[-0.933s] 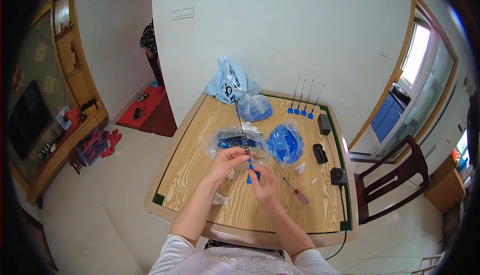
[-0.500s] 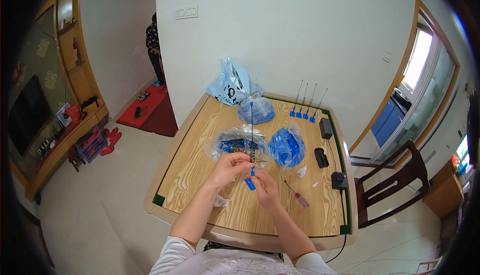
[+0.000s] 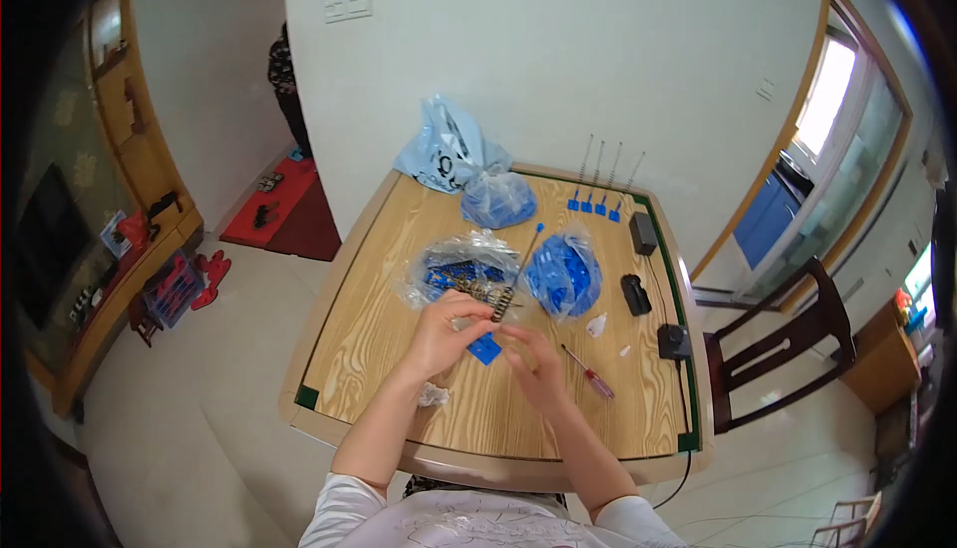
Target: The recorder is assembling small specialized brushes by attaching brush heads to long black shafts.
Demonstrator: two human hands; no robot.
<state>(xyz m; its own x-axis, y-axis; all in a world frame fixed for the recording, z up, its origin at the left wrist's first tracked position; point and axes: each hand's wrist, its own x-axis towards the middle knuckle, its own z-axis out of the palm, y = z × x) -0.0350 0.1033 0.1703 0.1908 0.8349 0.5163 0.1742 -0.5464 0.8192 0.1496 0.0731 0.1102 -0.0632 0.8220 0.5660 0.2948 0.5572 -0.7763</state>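
A pale wall (image 3: 538,50) backs the wood-grained counter (image 3: 349,374), a light-blue bag (image 3: 439,154) at its far left corner. The left hand (image 3: 447,337) pinches the spring rod (image 3: 503,302) over the counter's middle, the blue base (image 3: 485,351) toward the near edge. The right hand (image 3: 534,369) is just beside it; whether its fingers touch cannot be told. Nearly upright half a second ago, the spring rod now leans toward the far right corner, so the left hand seems to set its angle. Four similar rods (image 3: 600,210) stand near that corner; a screwdriver (image 3: 598,382) lies toward the right edge.
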